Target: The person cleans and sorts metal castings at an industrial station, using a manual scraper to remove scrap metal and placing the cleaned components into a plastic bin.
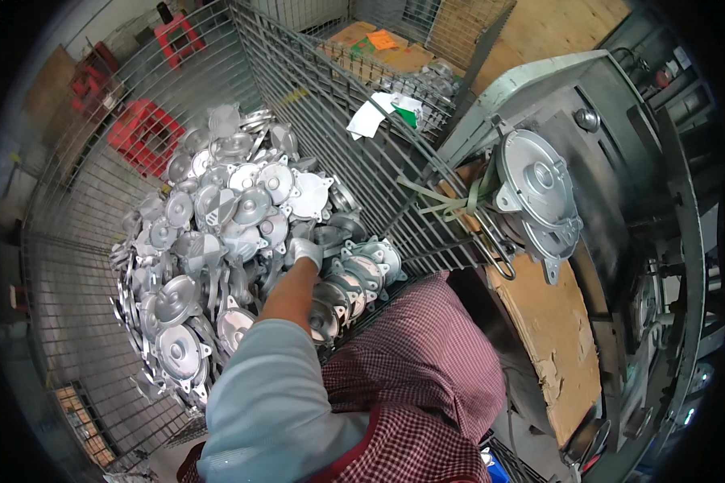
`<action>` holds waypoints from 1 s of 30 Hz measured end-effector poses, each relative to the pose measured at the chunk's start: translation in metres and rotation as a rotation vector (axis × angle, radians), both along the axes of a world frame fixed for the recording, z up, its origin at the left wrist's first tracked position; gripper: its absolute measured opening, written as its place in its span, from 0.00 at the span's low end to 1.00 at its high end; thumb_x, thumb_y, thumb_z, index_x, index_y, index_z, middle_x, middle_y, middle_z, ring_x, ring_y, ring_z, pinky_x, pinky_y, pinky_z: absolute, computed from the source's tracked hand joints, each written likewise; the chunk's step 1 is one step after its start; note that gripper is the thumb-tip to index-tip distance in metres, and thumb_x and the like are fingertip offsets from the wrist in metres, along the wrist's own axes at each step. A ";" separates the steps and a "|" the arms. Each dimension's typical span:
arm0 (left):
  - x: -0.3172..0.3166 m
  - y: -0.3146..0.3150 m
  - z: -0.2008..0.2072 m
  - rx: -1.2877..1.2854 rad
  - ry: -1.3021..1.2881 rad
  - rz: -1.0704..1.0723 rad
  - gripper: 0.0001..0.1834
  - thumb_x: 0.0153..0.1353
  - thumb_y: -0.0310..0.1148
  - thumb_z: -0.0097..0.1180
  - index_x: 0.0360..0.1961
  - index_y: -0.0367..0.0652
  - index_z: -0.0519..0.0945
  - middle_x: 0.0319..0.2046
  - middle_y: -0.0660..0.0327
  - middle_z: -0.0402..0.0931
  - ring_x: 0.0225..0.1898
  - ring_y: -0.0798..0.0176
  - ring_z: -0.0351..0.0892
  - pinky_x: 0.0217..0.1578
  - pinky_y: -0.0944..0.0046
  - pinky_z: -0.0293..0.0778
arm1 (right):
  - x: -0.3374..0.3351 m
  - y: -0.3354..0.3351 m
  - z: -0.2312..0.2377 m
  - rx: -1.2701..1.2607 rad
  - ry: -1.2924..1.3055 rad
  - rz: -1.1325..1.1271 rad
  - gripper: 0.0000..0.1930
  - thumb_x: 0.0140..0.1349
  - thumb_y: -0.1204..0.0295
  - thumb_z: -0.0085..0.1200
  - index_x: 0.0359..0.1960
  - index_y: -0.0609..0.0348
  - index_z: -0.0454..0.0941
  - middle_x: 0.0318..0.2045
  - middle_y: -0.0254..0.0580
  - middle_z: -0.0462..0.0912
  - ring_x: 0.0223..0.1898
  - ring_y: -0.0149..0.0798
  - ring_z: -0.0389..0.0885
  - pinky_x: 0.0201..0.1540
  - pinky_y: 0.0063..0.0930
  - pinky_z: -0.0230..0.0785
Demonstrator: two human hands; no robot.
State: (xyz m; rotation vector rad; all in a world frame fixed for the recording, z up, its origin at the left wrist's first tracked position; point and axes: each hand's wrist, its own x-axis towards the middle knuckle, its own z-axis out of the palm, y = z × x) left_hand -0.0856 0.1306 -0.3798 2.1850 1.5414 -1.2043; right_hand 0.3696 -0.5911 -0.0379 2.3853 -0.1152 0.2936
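My left hand (304, 253), in a white glove, reaches down into a wire basket full of silvery round metal castings. Its fingers look closed at the edge of a darker grey round casting (329, 235), though the fingertips are partly hidden. Many loose castings with a raised hub and small lugs, such as this one (252, 206), lie heaped left of and beyond the hand. Close to its right, several castings stand in a leaning row (364, 272). My right hand is out of view.
The basket's wire wall (314, 97) rises beyond and right of the heap. Two castings (540, 179) sit stacked on the right, beside a green strap (475, 195) and a metal machine frame (532, 80). Worn cardboard (552, 346) lies below. Red stools (145, 137) stand outside the basket.
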 end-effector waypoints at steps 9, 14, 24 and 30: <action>-0.020 -0.031 0.125 0.253 -0.400 -0.070 0.13 0.54 0.44 0.57 0.33 0.49 0.86 0.33 0.54 0.84 0.39 0.53 0.85 0.38 0.50 0.75 | 0.016 -0.045 -0.022 -0.201 0.062 0.145 0.24 0.64 0.47 0.45 0.39 0.51 0.85 0.35 0.43 0.86 0.36 0.44 0.84 0.41 0.42 0.79; -0.017 -0.053 0.234 0.532 -0.606 -0.135 0.17 0.52 0.49 0.60 0.24 0.45 0.83 0.25 0.52 0.80 0.29 0.49 0.82 0.34 0.51 0.75 | 0.035 -0.042 -0.035 0.411 -0.256 0.484 0.21 0.63 0.50 0.50 0.38 0.53 0.84 0.34 0.41 0.86 0.34 0.46 0.83 0.38 0.42 0.77; 0.052 -0.178 0.432 0.430 -0.663 -0.800 0.10 0.36 0.42 0.61 0.15 0.48 0.78 0.14 0.59 0.72 0.17 0.55 0.75 0.21 0.53 0.64 | -0.163 0.266 -0.078 2.205 1.722 -0.018 0.40 0.69 0.41 0.34 0.71 0.58 0.50 0.62 0.64 0.68 0.53 0.54 0.78 0.55 0.43 0.71; 0.136 -0.219 0.447 0.243 -0.744 -1.382 0.21 0.42 0.55 0.62 0.16 0.48 0.77 0.14 0.61 0.74 0.19 0.55 0.79 0.22 0.54 0.68 | -0.179 0.325 -0.020 2.683 2.122 -0.843 0.40 0.66 0.40 0.36 0.66 0.65 0.58 0.63 0.58 0.66 0.63 0.58 0.65 0.66 0.58 0.54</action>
